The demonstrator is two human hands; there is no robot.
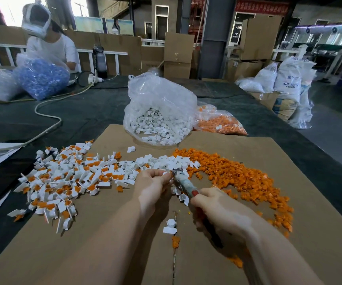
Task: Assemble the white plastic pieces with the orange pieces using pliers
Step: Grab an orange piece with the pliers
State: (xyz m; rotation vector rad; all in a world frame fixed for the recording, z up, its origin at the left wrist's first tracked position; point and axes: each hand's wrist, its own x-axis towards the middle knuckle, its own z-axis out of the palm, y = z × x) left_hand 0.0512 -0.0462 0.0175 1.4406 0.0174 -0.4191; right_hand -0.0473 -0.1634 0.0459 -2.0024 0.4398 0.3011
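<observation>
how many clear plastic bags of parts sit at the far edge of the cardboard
2: the bag of white pieces at the far middle, and the bag of orange pieces just right of it, partly hidden behind.

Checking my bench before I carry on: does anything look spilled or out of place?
Mostly sorted piles, but one white piece lies alone near the cardboard's centre seam, and orange bits are strewn along that seam, away from the main orange pile.

Dim hall, blown-out daylight from far-left windows (5, 9), wide-angle bending at edges, slight softness throughout.
</observation>
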